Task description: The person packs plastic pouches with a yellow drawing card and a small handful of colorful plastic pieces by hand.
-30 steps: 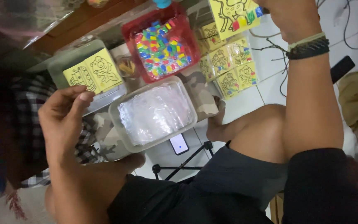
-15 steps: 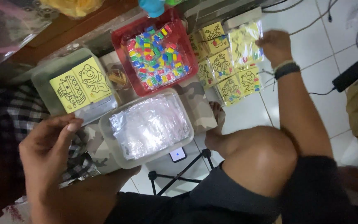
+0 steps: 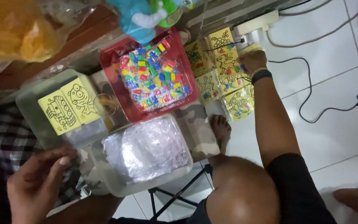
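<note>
Right of the red tray (image 3: pixel 108 66) of coloured pieces lay yellow picture cards (image 3: pixel 224 70); the right hand (image 3: pixel 251 61) reached onto them, fingers curled, grip unclear. Below the tray sat a clear tub (image 3: pixel 146 182) of plastic bags, the left hand (image 3: pixel 36 186) beside it, fingers loosely apart.

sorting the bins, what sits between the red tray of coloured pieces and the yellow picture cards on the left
In the head view, a small clear round cup sits between red tray and yellow cards.

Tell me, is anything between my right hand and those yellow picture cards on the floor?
Nothing visible. The right hand already rests on the yellow picture cards, with only a thin black cable lying alongside. The left hand sits by the clear tub.
</note>
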